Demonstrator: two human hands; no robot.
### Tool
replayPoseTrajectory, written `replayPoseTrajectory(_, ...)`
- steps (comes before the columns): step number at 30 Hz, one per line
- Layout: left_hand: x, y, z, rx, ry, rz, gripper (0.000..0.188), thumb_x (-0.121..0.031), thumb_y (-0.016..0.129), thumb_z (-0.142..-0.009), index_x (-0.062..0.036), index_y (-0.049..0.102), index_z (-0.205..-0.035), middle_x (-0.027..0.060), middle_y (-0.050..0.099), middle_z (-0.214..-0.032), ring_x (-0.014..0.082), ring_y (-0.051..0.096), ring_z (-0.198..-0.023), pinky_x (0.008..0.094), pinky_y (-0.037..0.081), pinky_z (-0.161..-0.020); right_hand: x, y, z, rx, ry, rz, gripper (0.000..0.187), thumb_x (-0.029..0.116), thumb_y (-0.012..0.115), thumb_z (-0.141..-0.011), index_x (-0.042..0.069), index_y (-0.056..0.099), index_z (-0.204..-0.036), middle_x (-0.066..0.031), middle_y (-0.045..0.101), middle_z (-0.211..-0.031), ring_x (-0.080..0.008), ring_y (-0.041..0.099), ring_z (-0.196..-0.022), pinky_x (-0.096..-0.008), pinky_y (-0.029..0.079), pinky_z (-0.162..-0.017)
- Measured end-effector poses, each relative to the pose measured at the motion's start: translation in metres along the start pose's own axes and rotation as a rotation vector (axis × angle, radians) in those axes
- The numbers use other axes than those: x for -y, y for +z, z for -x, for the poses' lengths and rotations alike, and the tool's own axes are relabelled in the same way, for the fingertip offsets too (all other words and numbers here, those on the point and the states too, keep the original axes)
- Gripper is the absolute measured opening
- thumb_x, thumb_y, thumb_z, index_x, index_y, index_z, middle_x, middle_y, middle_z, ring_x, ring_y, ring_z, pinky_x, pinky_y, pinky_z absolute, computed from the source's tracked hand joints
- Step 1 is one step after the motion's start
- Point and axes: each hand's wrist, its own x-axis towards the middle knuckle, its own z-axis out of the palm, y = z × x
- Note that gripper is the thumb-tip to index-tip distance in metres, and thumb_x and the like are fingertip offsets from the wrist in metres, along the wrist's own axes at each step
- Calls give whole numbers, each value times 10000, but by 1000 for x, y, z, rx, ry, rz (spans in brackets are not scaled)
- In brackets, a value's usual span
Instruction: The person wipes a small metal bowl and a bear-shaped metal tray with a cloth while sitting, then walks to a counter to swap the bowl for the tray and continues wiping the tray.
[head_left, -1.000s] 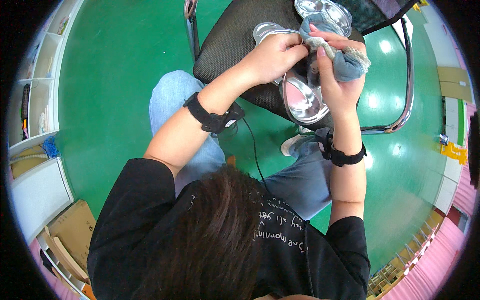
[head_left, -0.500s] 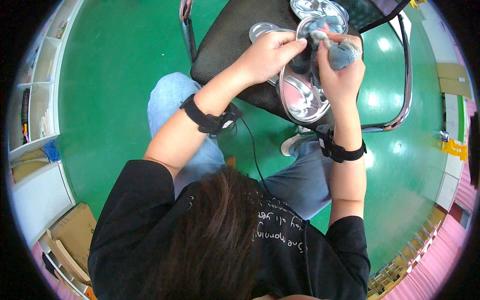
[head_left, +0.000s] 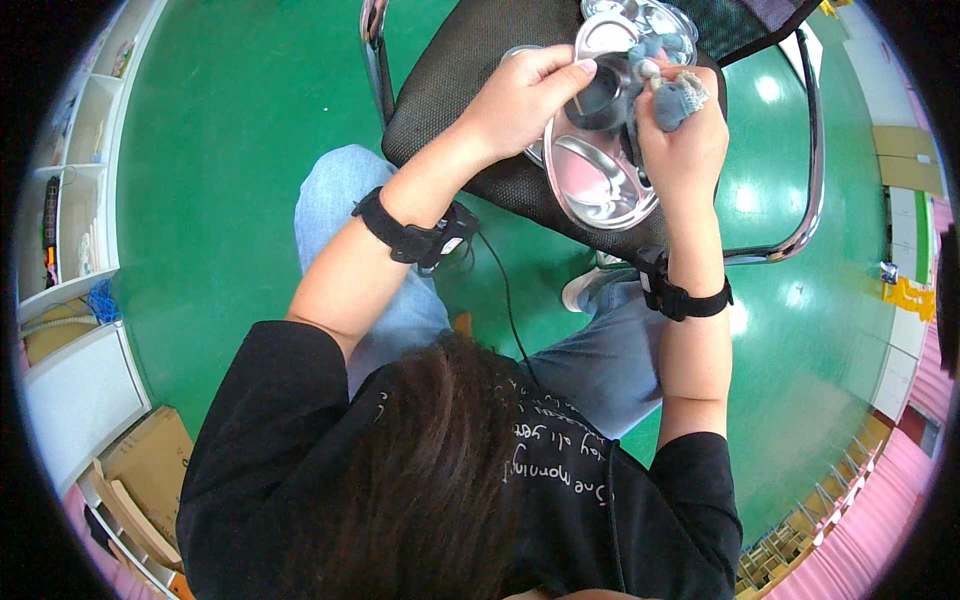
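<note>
A shiny metal compartment plate (head_left: 597,190) is held tilted above the black mesh chair seat. Its left rim is pinched between the thumb and fingers of my left hand (head_left: 525,103). My right hand (head_left: 688,140) is closed around a bunched blue-grey cloth (head_left: 676,100) at the plate's right side. Part of the cloth lies over the plate's upper right compartments, and my fingers hide some of it. Behind the held plate, another metal compartment plate (head_left: 672,22) rests at the back of the seat. A further metal rim (head_left: 517,51) shows partly past my left hand.
The chair seat (head_left: 440,110) has a chrome frame (head_left: 808,215) curving round its right side. A thin black cable (head_left: 508,295) hangs by my knees from the left wrist strap (head_left: 415,238). White shelves (head_left: 85,230) stand at the far left, with cardboard (head_left: 150,470) below them.
The held plate has shifted slightly left, along with my left hand. The cloth has slid off the plate's upper round compartment toward the right, leaving more of the metal in sight.
</note>
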Motion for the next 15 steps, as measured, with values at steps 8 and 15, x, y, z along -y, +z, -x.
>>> replayPoseTrajectory(8,-3,-14,-3,-117,107,121,247,-192,516,-967,23,636,-944,9,651,-824,47,567,-763,224,459,-676,-17,0,0,8,111,132,310,165,690,-752,71,553,-1013,-179,654,-915,-398,630,-851,-434,514,-719)
replayPoseTrajectory(15,-8,-16,-2,-165,105,105,245,-185,497,-972,19,626,-1015,26,657,-910,61,586,-800,205,453,-710,-30,-5,-2,32,230,162,313,166,692,-752,48,536,-996,-212,651,-861,-412,634,-830,-442,508,-705)
